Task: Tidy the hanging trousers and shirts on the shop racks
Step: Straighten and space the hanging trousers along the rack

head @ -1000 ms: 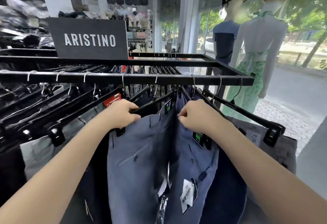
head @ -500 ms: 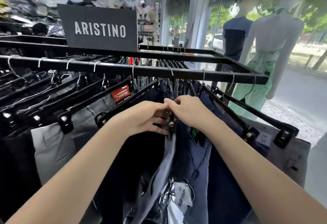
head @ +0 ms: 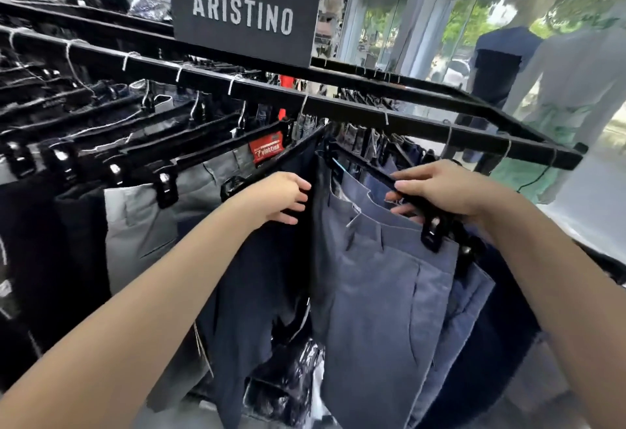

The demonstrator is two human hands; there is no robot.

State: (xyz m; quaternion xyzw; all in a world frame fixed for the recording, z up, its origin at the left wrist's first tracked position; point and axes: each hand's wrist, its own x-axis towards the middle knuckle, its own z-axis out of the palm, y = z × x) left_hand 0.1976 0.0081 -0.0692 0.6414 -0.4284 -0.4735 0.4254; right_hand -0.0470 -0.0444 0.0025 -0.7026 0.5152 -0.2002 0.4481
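Head view: blue-grey trousers (head: 382, 279) clipped flat on black hanger (head: 379, 174).

The left hand (head: 283, 199) is gripping dark navy trousers (head: 257, 293) while the right hand (head: 440, 191) is holding the black hanger (head: 382, 177) of grey-blue trousers (head: 382, 293) on the rack (head: 338, 103).
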